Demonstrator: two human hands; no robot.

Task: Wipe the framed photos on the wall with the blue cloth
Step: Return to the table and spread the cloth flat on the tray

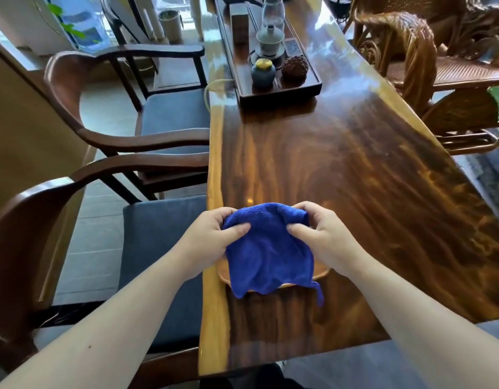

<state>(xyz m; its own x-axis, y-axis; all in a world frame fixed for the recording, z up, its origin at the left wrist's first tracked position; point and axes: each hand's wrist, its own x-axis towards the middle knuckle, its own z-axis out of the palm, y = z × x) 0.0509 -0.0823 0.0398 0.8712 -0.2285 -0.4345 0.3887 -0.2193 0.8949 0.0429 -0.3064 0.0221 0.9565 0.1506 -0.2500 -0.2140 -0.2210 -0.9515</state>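
Cloth (266, 248) bunched between my pinching left hand (214, 234) and right hand (324, 234), above the table's (355, 178) near end; no framed photos in view.

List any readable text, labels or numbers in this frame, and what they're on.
None readable.
Small panel on the tea tray: faint marks, too blurred to read.
Dark box on the tray: no legible print.
Blue cloth, held by left hand and right hand: no tag text visible.
Table, jar: no markings.
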